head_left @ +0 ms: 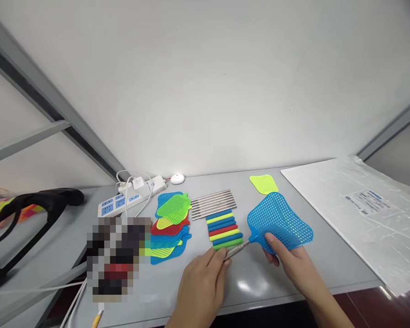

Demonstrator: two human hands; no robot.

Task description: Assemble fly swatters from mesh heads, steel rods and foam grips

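My right hand [292,262] grips a blue perforated fly swatter head [276,218] near its neck, thumb on top. My left hand [203,280] is closed around a silver metal rod [238,249], whose far end meets the neck of the blue head. How deep the rod sits in the neck I cannot tell. Just beyond my left hand lies a row of coloured handle tubes [223,228] in blue, yellow, red and green. Several metal rods [213,204] lie side by side behind them. To the left is an overlapping pile of swatter heads [174,207].
A yellow swatter head [264,183] lies at the back. White wrapped sheet [345,214] covers the table's right side. A power strip [118,205] with plugs and cables and a blurred-out object [118,259] are at left. A black strap-like object [30,214] lies farther left.
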